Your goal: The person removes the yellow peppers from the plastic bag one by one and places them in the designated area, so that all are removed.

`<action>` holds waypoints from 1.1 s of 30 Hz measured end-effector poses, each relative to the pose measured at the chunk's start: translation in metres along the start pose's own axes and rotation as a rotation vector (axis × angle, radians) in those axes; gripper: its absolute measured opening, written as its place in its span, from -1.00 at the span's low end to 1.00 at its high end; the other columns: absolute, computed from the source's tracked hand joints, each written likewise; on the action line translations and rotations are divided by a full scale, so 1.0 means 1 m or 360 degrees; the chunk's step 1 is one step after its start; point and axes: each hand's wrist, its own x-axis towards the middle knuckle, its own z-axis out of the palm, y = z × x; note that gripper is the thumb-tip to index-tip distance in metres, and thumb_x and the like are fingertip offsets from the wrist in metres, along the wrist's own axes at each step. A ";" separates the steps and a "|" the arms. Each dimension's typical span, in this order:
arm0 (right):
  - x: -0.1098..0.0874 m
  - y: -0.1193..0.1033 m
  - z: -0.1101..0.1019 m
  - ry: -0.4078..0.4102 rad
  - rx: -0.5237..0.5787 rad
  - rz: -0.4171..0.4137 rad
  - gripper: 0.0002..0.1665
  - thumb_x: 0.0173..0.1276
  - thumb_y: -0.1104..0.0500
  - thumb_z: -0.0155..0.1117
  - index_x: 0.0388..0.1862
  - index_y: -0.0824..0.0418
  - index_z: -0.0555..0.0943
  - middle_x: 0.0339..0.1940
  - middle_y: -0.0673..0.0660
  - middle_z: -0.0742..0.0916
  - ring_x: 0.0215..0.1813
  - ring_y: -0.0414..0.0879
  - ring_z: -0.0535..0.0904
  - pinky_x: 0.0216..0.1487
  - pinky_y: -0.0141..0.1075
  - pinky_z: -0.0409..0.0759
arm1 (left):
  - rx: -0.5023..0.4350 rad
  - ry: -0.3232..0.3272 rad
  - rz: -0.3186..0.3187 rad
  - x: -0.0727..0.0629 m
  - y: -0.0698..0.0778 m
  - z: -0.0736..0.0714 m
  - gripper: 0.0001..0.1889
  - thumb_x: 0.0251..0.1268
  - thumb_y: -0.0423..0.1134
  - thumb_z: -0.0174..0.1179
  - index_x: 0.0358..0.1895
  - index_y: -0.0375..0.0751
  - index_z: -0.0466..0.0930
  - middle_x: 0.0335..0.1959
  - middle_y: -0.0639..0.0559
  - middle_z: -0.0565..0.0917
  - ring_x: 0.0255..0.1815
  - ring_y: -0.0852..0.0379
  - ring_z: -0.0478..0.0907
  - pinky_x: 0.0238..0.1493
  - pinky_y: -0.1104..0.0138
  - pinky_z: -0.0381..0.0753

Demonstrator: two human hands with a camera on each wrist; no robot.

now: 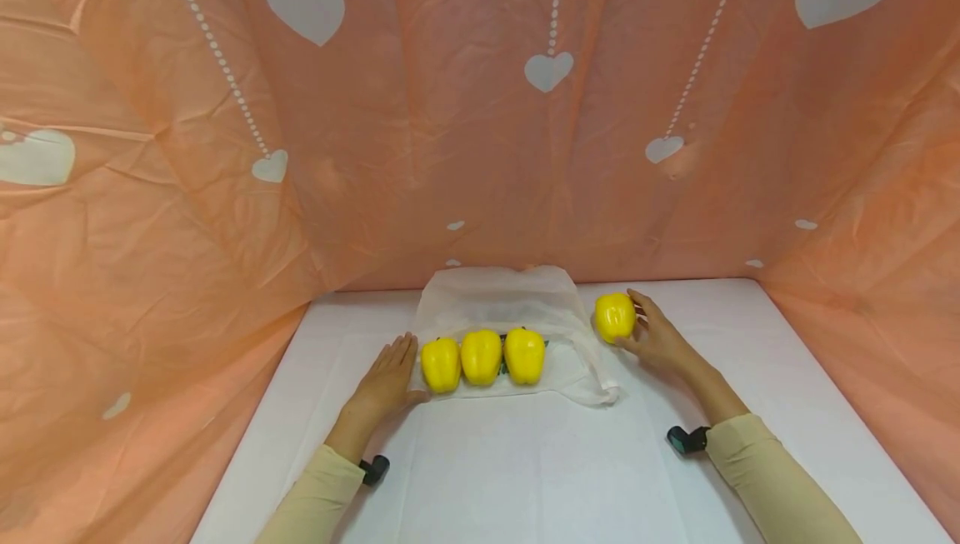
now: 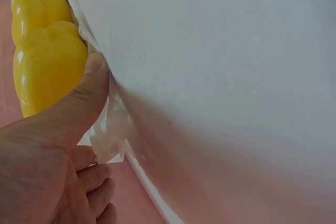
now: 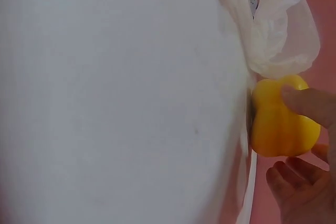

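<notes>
Three yellow bell peppers stand in a row on a thin white plastic bag: a left pepper, a middle pepper and a right pepper. My left hand lies at the bag's left edge with fingers extended. In the left wrist view its thumb touches the bag's border beside the nearest pepper. To the right of the bag, my right hand holds another yellow bell pepper, thumb on the near side and fingers round the right side.
A white cloth covers the table. Orange-pink sheets with white hearts hang behind the table and along both sides. Dark print shows on the bag between the peppers. A small black device sits at each wrist.
</notes>
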 end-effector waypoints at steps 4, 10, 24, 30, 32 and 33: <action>-0.002 -0.002 0.000 0.0019 -0.0021 -0.0025 0.15 0.37 0.32 0.54 0.69 0.51 0.00 0.58 0.61 0.28 0.57 0.54 0.24 0.60 0.38 0.23 | -0.0003 -0.0010 -0.0007 0.000 0.001 -0.002 0.05 0.36 -0.07 0.51 0.62 -0.65 0.07 0.69 -0.51 0.11 0.73 -0.38 0.02 0.76 -0.12 -0.06; -0.012 -0.006 -0.001 0.0024 -0.0099 0.0003 0.14 0.39 0.26 0.52 0.70 0.49 0.01 0.59 0.60 0.26 0.55 0.54 0.25 0.58 0.42 0.24 | 0.0000 -0.0012 -0.0008 -0.001 0.002 -0.002 0.06 0.35 -0.06 0.51 0.62 -0.65 0.07 0.69 -0.51 0.10 0.74 -0.38 0.02 0.76 -0.11 -0.06; -0.025 -0.023 -0.002 0.0194 -0.0191 -0.0142 0.07 0.34 0.25 0.59 0.66 0.42 0.17 0.57 0.54 0.33 0.55 0.53 0.27 0.51 0.47 0.32 | -0.0004 -0.0025 -0.0004 0.001 -0.001 0.001 0.04 0.38 -0.08 0.49 0.62 -0.65 0.05 0.69 -0.51 0.08 0.74 -0.38 0.00 0.76 -0.13 -0.08; -0.026 -0.035 0.002 0.0216 -0.0156 -0.0239 0.04 0.31 0.31 0.59 0.64 0.41 0.22 0.56 0.50 0.38 0.56 0.48 0.28 0.53 0.47 0.30 | 0.0001 -0.0038 -0.0021 0.001 -0.001 0.000 0.06 0.37 -0.06 0.49 0.63 -0.63 0.04 0.70 -0.50 0.08 0.74 -0.37 0.00 0.77 -0.12 -0.07; -0.026 -0.039 0.005 0.0191 -0.0141 -0.0221 0.04 0.33 0.29 0.58 0.66 0.36 0.21 0.59 0.47 0.35 0.58 0.47 0.26 0.54 0.47 0.27 | -0.0006 -0.0044 -0.0029 0.002 0.000 0.000 0.06 0.37 -0.06 0.49 0.64 -0.63 0.04 0.70 -0.49 0.07 0.75 -0.36 -0.01 0.77 -0.11 -0.08; -0.026 -0.040 0.006 0.0182 -0.0130 -0.0223 0.04 0.33 0.29 0.58 0.66 0.35 0.21 0.59 0.47 0.35 0.59 0.47 0.25 0.55 0.47 0.26 | -0.0006 -0.0048 -0.0029 0.002 0.000 0.000 0.06 0.37 -0.06 0.49 0.64 -0.62 0.04 0.70 -0.49 0.07 0.75 -0.36 -0.01 0.77 -0.11 -0.08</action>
